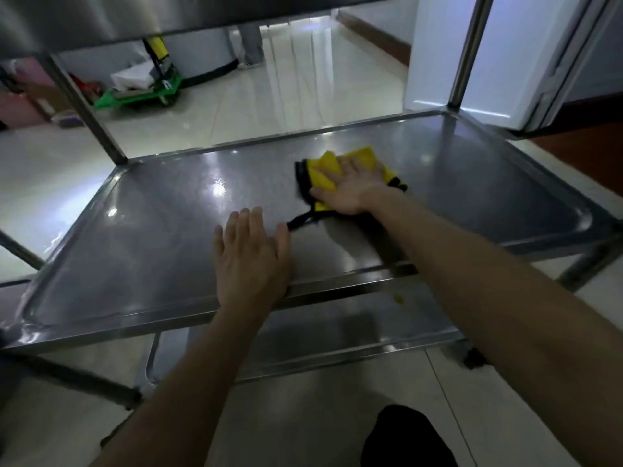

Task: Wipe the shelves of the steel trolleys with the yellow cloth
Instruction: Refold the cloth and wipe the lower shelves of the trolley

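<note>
A steel trolley fills the view; its middle shelf point(151, 237) is a shiny tray with a raised rim. A yellow cloth point(328, 168) with black edging and a black loop lies on the right half of this shelf. My right hand point(350, 190) lies flat on the cloth with the fingers spread, pressing it against the steel. My left hand point(251, 257) rests palm down on the shelf near the front rim, fingers together, holding nothing. A lower shelf point(337, 335) shows below the front rim. The top shelf point(101, 18) hangs overhead.
Upright steel posts point(84, 106) point(468, 52) stand at the back corners. Beyond the trolley are a pale tiled floor, a green flat cart point(141, 94) with a yellow item, a person's legs point(251, 45) and a white door point(435, 55). My dark-clad knee point(404, 439) is below.
</note>
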`<state>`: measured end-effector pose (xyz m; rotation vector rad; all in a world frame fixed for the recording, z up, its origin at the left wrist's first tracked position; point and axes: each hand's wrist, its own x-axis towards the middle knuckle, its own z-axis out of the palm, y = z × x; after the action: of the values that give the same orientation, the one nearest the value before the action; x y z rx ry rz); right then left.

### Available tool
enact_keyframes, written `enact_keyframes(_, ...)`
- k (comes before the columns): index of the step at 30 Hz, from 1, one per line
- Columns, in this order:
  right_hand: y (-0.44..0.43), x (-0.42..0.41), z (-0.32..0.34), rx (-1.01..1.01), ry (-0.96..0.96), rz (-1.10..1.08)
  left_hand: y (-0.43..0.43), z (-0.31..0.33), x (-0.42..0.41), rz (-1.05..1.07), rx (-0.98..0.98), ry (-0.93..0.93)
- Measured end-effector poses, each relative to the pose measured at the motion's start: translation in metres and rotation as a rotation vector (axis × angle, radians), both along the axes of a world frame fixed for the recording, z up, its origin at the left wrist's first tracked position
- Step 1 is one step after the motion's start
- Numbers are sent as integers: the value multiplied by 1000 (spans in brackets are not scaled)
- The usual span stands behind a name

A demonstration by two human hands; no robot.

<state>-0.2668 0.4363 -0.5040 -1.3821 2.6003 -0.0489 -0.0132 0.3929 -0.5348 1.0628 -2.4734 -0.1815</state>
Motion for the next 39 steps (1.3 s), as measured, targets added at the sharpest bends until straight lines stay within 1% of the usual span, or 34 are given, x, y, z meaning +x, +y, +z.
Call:
enact_keyframes(2,14,49,-11,-68,7,188,0,3,-2,23,-35,2)
enact_keyframes(4,42,75,-15,-115,34,352,0,3,-2,31,-52,0)
enact_keyframes(7,88,59,-6,-90,55,482,-1,2,-1,31,-21,22)
enact_keyframes(9,120,26,-1,-66,32,471,-4,0,0,23,3,18)
enact_keyframes(11,152,-22,0,-43,14,332,-7,-3,1,7,16,3)
enact_keyframes(14,179,-100,-3,-24,25,-60,-6,-6,0,1,7,-2)
enact_keyframes(16,166,-133,-5,12,31,-317,-2,-6,-5,-4,-9,6)
enact_keyframes(17,149,-140,-6,27,16,-393,-1,-6,-8,-6,-16,12)
enact_keyframes(19,104,-127,-5,21,-20,-426,1,-6,-10,-10,-28,14)
enact_keyframes(21,60,-90,-3,2,-2,-287,0,-5,-11,-17,-31,8)
enact_keyframes(24,30,-3,-3,-31,60,80,-1,-3,-12,-11,-36,25)
enact_keyframes(27,59,53,-13,-135,62,369,-1,0,-13,11,-59,75)
enact_keyframes(29,99,53,-16,-177,23,463,-1,1,-13,12,-61,95)
enact_keyframes(30,121,42,-15,-184,-11,458,-1,2,-12,8,-60,96)
enact_keyframes(32,164,7,-12,-162,-55,348,-1,1,-11,3,-66,86)
enact_keyframes(33,186,-14,-12,-139,-47,240,-2,1,-12,2,-75,77)
enact_keyframes(36,230,-60,-19,-85,41,-175,0,5,-15,15,-97,47)
enact_keyframes(37,233,-66,-23,-83,44,-259,2,7,-17,10,-117,34)
enact_keyframes(39,227,-68,-27,-93,32,-303,6,11,-20,-14,-188,-5)
